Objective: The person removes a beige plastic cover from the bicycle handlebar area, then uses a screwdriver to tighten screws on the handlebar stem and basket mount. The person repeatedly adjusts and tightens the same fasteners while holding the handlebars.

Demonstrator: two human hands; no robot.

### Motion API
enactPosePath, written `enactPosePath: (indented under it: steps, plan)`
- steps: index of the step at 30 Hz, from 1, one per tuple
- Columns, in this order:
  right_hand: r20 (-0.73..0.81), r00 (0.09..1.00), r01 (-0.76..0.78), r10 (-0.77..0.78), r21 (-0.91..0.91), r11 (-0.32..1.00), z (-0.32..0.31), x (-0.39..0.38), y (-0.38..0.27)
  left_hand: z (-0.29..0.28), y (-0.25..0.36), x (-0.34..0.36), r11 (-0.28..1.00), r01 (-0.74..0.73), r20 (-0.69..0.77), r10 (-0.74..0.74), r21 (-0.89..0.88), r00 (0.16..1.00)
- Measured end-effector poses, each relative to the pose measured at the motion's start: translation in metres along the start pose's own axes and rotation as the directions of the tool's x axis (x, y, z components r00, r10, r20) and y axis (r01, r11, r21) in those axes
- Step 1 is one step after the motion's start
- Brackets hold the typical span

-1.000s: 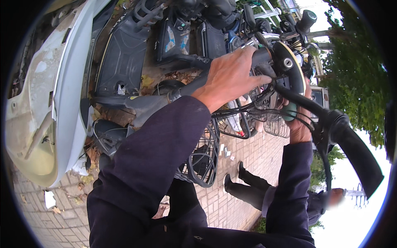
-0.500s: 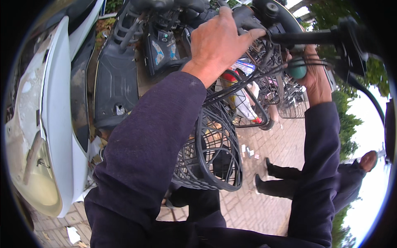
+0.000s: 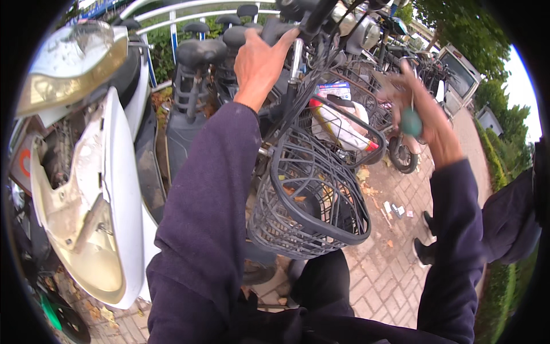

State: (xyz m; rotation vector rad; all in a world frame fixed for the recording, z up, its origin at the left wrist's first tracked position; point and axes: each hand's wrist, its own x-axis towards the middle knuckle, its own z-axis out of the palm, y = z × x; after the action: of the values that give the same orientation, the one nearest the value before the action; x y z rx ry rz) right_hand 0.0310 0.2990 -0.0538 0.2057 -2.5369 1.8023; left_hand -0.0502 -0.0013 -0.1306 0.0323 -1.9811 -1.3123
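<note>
My left hand [image 3: 260, 66] is closed around a black handlebar grip [image 3: 279, 31] of a bicycle at the upper middle, thumb stretched along it. My right hand [image 3: 438, 129] is raised in the air to the right of the handlebar, apart from it, its fingers smeared by motion. A round green thing [image 3: 410, 122] shows at its palm; whether the fingers hold it is unclear. Black cables [image 3: 321, 66] run down from the handlebar. Below them a black woven-look plastic basket [image 3: 309, 246] is on the bicycle's front, with dry leaves inside.
A white scooter with a broken front panel [image 3: 114, 189] stands close on the left. Behind the basket, another wire basket holds a white, red and yellow bag [image 3: 344, 129]. Parked bikes, a white railing [image 3: 212, 12] and a van [image 3: 458, 80] lie farther off. A person [image 3: 510, 221] stands at right.
The view has tilted, bringing the railing and van in. My right hand has come away from the handlebar to the right. My left hand stays on the grip.
</note>
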Motion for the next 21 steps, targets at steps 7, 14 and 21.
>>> enactPosePath:
  steps: [7, 14, 21]
  plan:
    - [0.044, 0.903, -0.429, 0.428, 0.156, 0.89, -0.056, -0.178, 0.171, -0.002, 0.001, -0.007, 0.998, -0.068, -0.029, 0.068, 0.015, 0.997]
    - [0.21, 0.427, -0.806, 0.88, 0.53, 0.264, -0.003, -0.388, 0.48, -0.046, -0.029, -0.078, 0.992, -0.092, 0.007, 0.091, 0.081, 0.996]
    - [0.365, 0.677, -0.553, 0.639, -0.321, 0.769, 0.048, -0.533, 0.656, -0.149, -0.072, -0.281, 0.999, 0.041, -0.099, -0.037, 0.037, 0.994]
